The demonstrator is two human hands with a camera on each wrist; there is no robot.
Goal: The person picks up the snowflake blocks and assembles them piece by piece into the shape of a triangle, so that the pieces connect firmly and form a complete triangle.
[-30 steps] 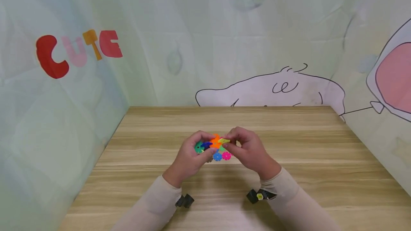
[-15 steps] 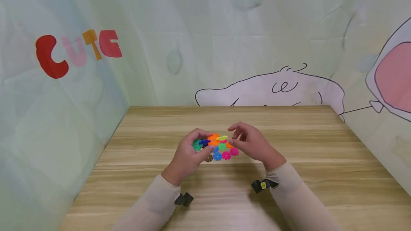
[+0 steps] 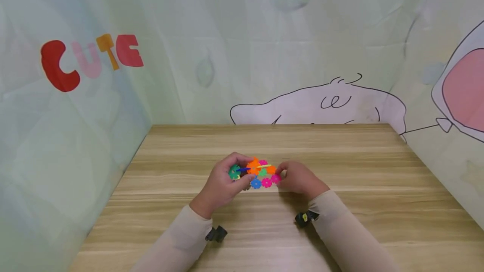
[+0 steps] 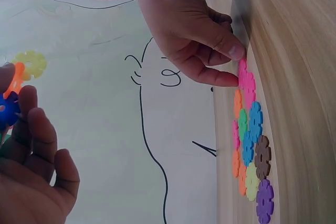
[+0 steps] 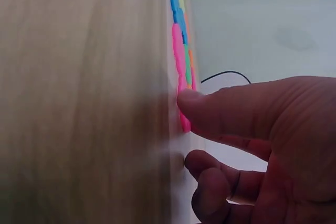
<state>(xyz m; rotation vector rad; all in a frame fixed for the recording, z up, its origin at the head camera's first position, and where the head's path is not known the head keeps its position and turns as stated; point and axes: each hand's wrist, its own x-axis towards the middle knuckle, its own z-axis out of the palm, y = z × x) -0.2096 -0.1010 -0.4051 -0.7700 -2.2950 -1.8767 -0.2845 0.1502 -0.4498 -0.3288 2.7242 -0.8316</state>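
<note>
My left hand (image 3: pixel 224 181) holds a chain of linked plastic snowflake discs above the table: a teal disc (image 3: pixel 233 172), a dark blue disc (image 4: pixel 8 109), an orange disc (image 3: pixel 253 168) and a yellow disc (image 4: pixel 32 64) at the far end. Low at the tabletop, my right hand (image 3: pixel 300 178) has its thumb and a finger around the edge of a pink snowflake disc (image 3: pixel 276 178), the rightmost of the flat pieces. Beside it lies a second pink disc (image 4: pixel 250 89). In the right wrist view, the thumb covers part of the pinched disc.
Several more discs lie flat in a cluster on the wooden table (image 3: pixel 340 150), among them a blue disc (image 3: pixel 256 183), a green disc (image 3: pixel 262 173), a brown disc (image 4: pixel 262 157) and a purple disc (image 4: pixel 265 201). Behind the table hangs a printed backdrop (image 3: pixel 181 53).
My right hand let go of the yellow disc at the chain's end, drew back, then came down to the pink disc on the table. My left hand keeps the chain almost in place.
</note>
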